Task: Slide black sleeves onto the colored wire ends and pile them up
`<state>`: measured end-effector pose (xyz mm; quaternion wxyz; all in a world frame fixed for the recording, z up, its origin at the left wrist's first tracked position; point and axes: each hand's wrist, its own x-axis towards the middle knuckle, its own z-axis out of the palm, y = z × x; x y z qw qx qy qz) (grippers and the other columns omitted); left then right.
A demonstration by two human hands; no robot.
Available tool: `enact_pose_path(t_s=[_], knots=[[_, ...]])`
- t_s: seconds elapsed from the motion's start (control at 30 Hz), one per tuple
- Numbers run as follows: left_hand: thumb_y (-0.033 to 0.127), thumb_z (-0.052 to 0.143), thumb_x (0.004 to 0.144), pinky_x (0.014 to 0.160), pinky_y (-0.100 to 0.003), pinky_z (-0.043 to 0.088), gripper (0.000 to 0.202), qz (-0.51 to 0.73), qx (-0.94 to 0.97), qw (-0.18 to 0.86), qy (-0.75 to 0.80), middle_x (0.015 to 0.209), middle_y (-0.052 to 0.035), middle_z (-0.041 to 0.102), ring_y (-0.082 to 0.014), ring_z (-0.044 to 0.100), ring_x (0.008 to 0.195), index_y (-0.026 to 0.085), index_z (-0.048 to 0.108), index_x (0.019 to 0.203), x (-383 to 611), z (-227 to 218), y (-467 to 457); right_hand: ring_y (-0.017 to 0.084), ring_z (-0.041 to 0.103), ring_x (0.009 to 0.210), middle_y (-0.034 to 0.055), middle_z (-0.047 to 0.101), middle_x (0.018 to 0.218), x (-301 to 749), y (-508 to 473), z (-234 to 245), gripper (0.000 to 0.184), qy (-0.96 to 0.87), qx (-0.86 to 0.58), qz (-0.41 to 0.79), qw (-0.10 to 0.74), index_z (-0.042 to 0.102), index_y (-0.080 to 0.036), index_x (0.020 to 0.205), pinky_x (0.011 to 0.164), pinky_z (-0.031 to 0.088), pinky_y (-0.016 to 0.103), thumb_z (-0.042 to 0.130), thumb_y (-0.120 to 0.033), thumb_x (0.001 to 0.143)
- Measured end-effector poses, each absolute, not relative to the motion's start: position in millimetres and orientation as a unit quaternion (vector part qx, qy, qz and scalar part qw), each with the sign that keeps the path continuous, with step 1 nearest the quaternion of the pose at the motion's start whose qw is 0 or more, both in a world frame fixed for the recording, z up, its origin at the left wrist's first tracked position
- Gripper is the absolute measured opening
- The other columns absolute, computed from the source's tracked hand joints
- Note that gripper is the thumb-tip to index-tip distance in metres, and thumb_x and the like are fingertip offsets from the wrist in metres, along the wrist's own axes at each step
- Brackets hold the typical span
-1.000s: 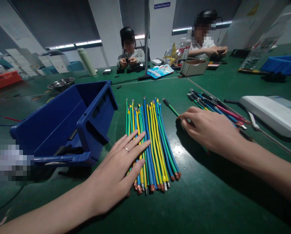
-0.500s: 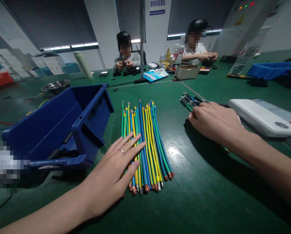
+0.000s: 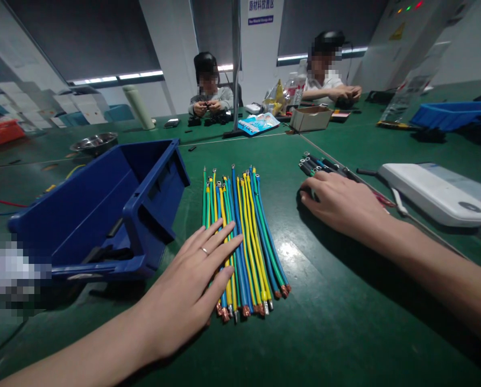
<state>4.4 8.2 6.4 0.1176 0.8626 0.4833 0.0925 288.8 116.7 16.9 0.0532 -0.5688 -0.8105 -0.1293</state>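
My left hand [image 3: 192,290] lies flat and open on the left side of a row of blue, yellow and green wires [image 3: 244,226] with copper lugs, laid side by side on the green table. My right hand [image 3: 339,201] rests palm down over a second, darker bunch of wires [image 3: 319,164] to the right; its fingers are curled down onto the table, and what they hold, if anything, is hidden.
A tipped blue plastic bin [image 3: 103,209] stands just left of the wires. A white flat device [image 3: 438,193] lies at the right. Two other people [image 3: 208,94] sit at the far side, with a cardboard box [image 3: 311,117], a steel bowl [image 3: 93,142] and another blue tray [image 3: 450,114].
My right hand left the single green wire it touched, went to the darker bunch on the right, then slid back slightly left. My left hand stayed flat on the wire row.
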Motion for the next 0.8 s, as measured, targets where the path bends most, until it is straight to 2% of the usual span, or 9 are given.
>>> enact_pose_path(t_s=[0.1,0.33,0.4,0.47,0.5,0.57,0.67,0.73,0.8], knots=[[0.032,0.032,0.104,0.121,-0.053,0.023,0.046,0.090,0.862,0.118,0.485,0.162,0.0011,0.024,-0.0223,0.018,0.150,0.029,0.035,0.150,5,8,8,0.022,0.061,0.094,0.0098,0.065,0.104,282,113,17,0.035,-0.837,-0.534,-0.104,0.063,0.065,-0.019,0.109,0.070,0.045,0.032,0.038,-0.035,0.095],[0.033,0.032,0.104,0.121,-0.054,0.022,0.046,0.093,0.860,0.125,0.487,0.162,0.0006,0.023,-0.0226,0.017,0.150,0.029,0.035,0.150,5,9,7,0.030,0.063,0.089,0.0174,0.067,0.100,291,116,15,0.044,-0.800,-0.581,-0.115,0.091,0.070,-0.012,0.097,0.065,0.046,0.039,0.033,-0.036,0.095],[0.033,0.031,0.104,0.121,-0.054,0.021,0.046,0.090,0.860,0.124,0.486,0.162,0.0007,0.023,-0.0222,0.017,0.150,0.029,0.035,0.150,5,10,7,0.029,0.063,0.096,0.0153,0.067,0.106,285,112,17,0.045,-0.813,-0.565,-0.101,0.100,0.069,-0.013,0.103,0.073,0.049,0.041,0.033,-0.038,0.097],[0.033,0.031,0.104,0.121,-0.054,0.021,0.046,0.087,0.861,0.122,0.486,0.162,0.0008,0.024,-0.0218,0.016,0.151,0.028,0.035,0.150,6,10,7,0.024,0.061,0.105,0.0115,0.065,0.117,273,102,20,0.045,-0.841,-0.523,-0.068,0.120,0.064,-0.016,0.115,0.088,0.049,0.039,0.032,-0.043,0.099],[0.033,0.032,0.104,0.121,-0.053,0.022,0.046,0.086,0.861,0.121,0.486,0.162,0.0008,0.024,-0.0217,0.016,0.151,0.028,0.035,0.150,6,10,7,0.024,0.060,0.110,0.0120,0.064,0.122,265,94,21,0.048,-0.857,-0.489,-0.027,0.161,0.061,-0.016,0.121,0.094,0.048,0.041,0.035,-0.048,0.098],[0.033,0.034,0.104,0.121,-0.052,0.022,0.046,0.087,0.862,0.118,0.485,0.162,0.0004,0.025,-0.0216,0.017,0.150,0.027,0.036,0.150,6,9,7,0.026,0.055,0.120,0.0141,0.058,0.134,251,77,21,0.059,-0.889,-0.408,0.040,0.202,0.051,-0.017,0.135,0.098,0.046,0.045,0.041,-0.058,0.093],[0.033,0.034,0.104,0.121,-0.052,0.021,0.046,0.088,0.864,0.112,0.482,0.161,-0.0014,0.026,-0.0218,0.019,0.150,0.024,0.038,0.149,7,8,8,0.034,0.044,0.133,0.0203,0.047,0.146,238,53,15,0.104,-0.927,-0.315,0.066,0.193,0.038,-0.011,0.147,0.105,0.042,0.052,0.056,-0.079,0.070],[0.032,0.033,0.104,0.121,-0.051,0.021,0.046,0.085,0.866,0.112,0.480,0.161,-0.0023,0.027,-0.0217,0.019,0.150,0.022,0.039,0.149,7,8,8,0.035,0.039,0.137,0.0214,0.040,0.151,235,44,9,0.115,-0.937,-0.291,0.077,0.175,0.032,-0.009,0.150,0.109,0.038,0.053,0.061,-0.079,0.064],[0.032,0.032,0.104,0.122,-0.051,0.020,0.047,0.083,0.867,0.112,0.478,0.161,-0.0021,0.027,-0.0213,0.018,0.150,0.022,0.037,0.149,7,8,8,0.036,0.037,0.139,0.0216,0.037,0.153,236,40,5,0.117,-0.939,-0.291,0.084,0.162,0.031,-0.009,0.151,0.110,0.037,0.054,0.064,-0.077,0.062]])
